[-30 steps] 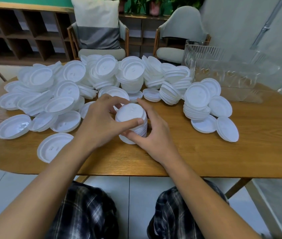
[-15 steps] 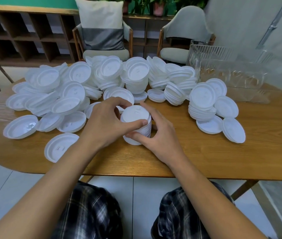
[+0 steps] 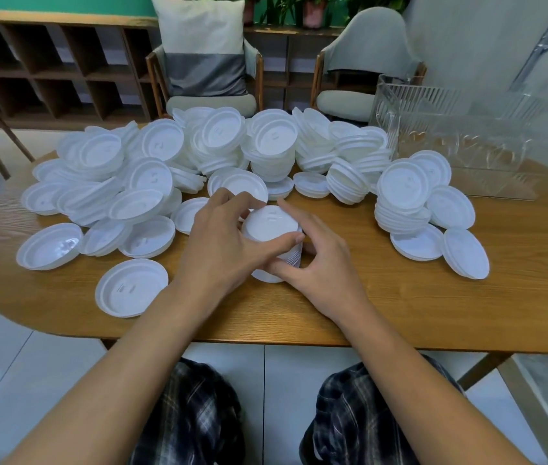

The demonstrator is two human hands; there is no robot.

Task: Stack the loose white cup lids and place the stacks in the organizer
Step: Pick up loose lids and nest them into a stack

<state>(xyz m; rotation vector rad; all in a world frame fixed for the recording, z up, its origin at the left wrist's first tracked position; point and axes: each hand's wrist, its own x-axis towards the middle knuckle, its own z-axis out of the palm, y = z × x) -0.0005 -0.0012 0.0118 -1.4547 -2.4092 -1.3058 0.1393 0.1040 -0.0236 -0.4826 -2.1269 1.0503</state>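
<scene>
Wooden counter (image 3: 400, 297) spans the middle of the frame, with chairs and shelving behind it. At centre, the left grip (image 3: 222, 250) curls fingers and thumb round a short stack of white lids (image 3: 272, 226) standing on the counter. The right grip (image 3: 319, 263) holds the same stack from the other side, thumb low at its base. A single lid (image 3: 131, 287) lies at lower left. Loose lids (image 3: 152, 169) heap across the upper left and centre. A clear ribbed organizer (image 3: 450, 142) stands at upper right.

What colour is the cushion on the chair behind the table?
The cushion is white above, grey below; the head view shows it.
</scene>
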